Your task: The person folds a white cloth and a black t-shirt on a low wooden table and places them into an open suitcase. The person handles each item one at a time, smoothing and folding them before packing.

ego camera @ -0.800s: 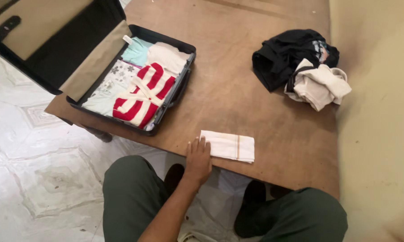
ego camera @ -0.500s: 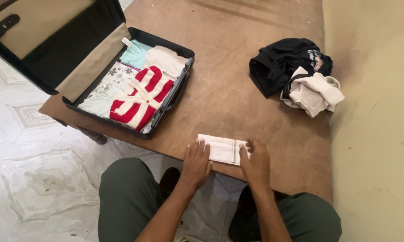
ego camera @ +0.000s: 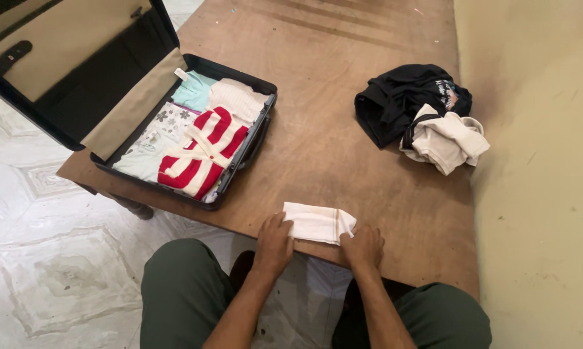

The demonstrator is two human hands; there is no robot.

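1. The folded white cloth (ego camera: 317,222) lies at the table's (ego camera: 343,148) near edge, gripped at both ends: left hand (ego camera: 273,244), right hand (ego camera: 362,247), fingers curled on it.
2. Bare tabletop separates the open black suitcase (ego camera: 175,129) from the clothes pile (ego camera: 420,113).

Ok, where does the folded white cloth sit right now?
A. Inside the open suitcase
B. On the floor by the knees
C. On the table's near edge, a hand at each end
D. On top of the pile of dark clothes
C: the white cloth lies on the near edge of the table, with the left hand at one end and the right hand at the other.
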